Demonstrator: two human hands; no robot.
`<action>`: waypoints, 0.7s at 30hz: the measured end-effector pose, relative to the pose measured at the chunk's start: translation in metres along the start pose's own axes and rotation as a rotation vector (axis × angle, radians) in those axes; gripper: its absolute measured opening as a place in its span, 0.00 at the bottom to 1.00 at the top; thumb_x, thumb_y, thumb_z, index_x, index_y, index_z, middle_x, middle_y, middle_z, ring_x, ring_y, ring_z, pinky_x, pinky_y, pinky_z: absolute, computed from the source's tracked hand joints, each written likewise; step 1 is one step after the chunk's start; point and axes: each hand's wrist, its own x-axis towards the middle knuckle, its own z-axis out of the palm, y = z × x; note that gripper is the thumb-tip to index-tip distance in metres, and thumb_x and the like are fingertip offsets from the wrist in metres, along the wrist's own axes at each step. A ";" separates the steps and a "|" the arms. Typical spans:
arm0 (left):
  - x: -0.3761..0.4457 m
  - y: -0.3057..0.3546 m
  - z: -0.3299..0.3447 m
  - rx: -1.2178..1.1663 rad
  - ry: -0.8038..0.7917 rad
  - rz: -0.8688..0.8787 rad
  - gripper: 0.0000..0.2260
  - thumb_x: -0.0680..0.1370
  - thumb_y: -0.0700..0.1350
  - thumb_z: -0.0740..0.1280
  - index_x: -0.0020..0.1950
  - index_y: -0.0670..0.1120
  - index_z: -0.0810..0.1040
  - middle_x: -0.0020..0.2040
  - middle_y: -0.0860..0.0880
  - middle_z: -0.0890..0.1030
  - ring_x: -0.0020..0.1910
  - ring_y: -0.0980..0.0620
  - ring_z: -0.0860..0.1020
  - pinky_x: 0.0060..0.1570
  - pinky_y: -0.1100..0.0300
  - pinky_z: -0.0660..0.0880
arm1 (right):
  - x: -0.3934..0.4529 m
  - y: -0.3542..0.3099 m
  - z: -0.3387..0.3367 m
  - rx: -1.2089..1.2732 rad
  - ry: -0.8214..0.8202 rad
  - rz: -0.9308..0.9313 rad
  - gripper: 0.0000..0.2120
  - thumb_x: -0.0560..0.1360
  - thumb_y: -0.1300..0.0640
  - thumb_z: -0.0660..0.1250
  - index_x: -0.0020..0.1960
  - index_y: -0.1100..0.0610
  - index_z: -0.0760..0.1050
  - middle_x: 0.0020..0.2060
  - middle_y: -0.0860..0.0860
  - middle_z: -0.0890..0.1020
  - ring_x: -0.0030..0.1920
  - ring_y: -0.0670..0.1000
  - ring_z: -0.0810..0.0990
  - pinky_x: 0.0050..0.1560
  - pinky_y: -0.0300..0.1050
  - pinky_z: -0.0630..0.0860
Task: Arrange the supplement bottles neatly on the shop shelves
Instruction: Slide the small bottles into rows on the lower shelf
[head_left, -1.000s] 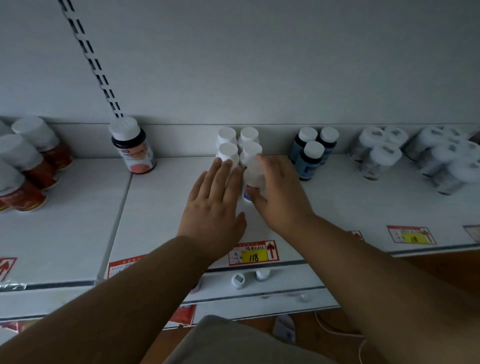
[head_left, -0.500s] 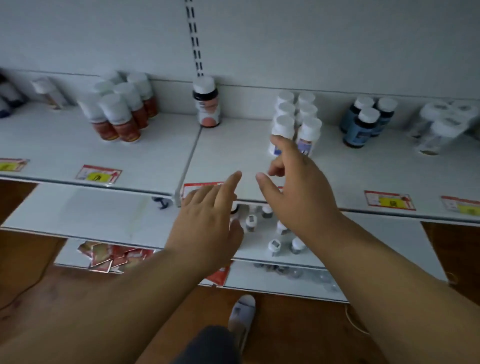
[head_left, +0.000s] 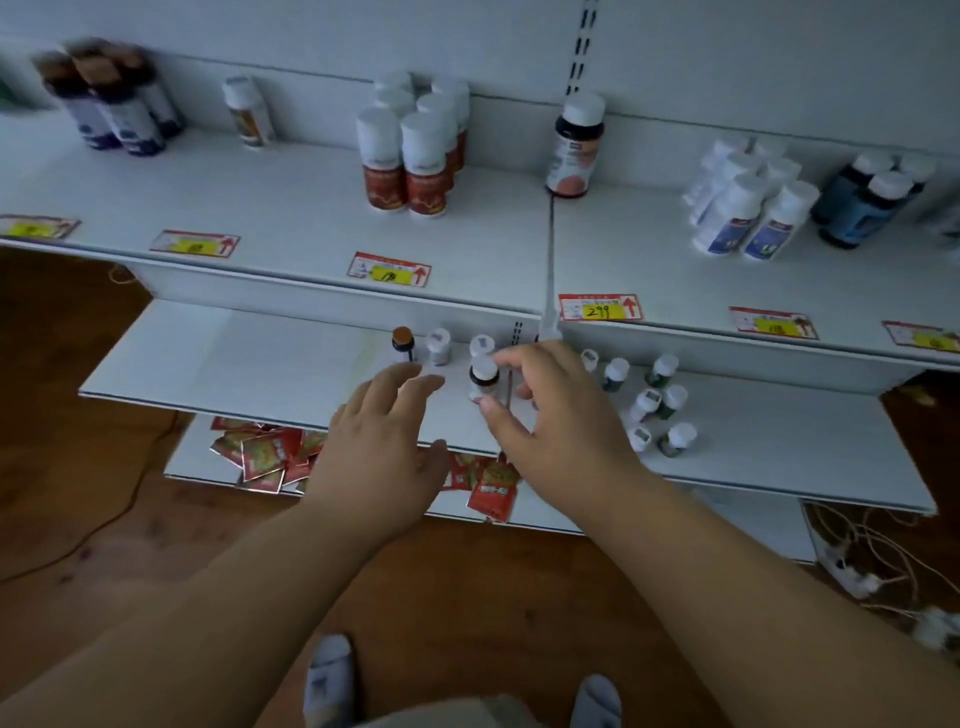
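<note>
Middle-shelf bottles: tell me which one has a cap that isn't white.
The small bottle farthest left in the loose row, just beyond the left hand. Its cap is brown-orange; the others are white.

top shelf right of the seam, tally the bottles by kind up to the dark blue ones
black bottle with pink label: 1
white bottles with blue labels: 6
dark blue bottles: 3
total: 10
</note>
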 end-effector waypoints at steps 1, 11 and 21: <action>-0.004 -0.020 -0.006 0.001 -0.023 0.004 0.28 0.74 0.49 0.70 0.73 0.50 0.66 0.73 0.47 0.67 0.71 0.43 0.67 0.66 0.45 0.67 | 0.001 -0.015 0.020 0.022 -0.001 0.036 0.19 0.79 0.47 0.66 0.67 0.48 0.70 0.61 0.44 0.71 0.58 0.44 0.73 0.58 0.48 0.76; -0.024 -0.222 -0.007 -0.122 -0.133 -0.096 0.34 0.75 0.51 0.69 0.78 0.53 0.57 0.77 0.48 0.60 0.71 0.43 0.68 0.65 0.48 0.69 | 0.050 -0.093 0.207 -0.002 -0.082 0.278 0.22 0.78 0.48 0.68 0.69 0.44 0.66 0.67 0.45 0.69 0.62 0.44 0.74 0.52 0.36 0.74; 0.110 -0.342 0.156 -0.245 -0.039 -0.114 0.34 0.77 0.58 0.64 0.78 0.60 0.49 0.79 0.55 0.52 0.75 0.49 0.61 0.71 0.52 0.65 | 0.199 0.043 0.409 0.001 -0.128 0.378 0.31 0.76 0.45 0.69 0.74 0.43 0.60 0.72 0.48 0.66 0.69 0.51 0.72 0.63 0.44 0.72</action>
